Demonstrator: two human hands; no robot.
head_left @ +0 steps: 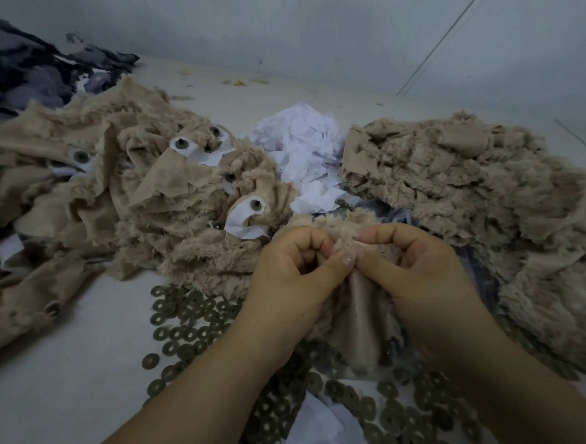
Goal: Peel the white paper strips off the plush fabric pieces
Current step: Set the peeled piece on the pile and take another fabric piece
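the left hand and right hand both pinched one beige plush piece held over the scattered metal washers, between an unpeeled pile bearing white paper strips and a stripped pile. no strip showed on the held piece, so the step was judged as searching for an edge; the next move called for lifting a paper corner and pulling it toward the discarded paper heap.

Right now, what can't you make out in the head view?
- Paper strip on the held plush piece: the pinch point is covered by the left hand and right hand, so it cannot be told whether one is there.
- Lower part of the metal washers: cut off by the bottom edge and covered by the forearms.
- Dark patterned cloth: cut off at the left edge.
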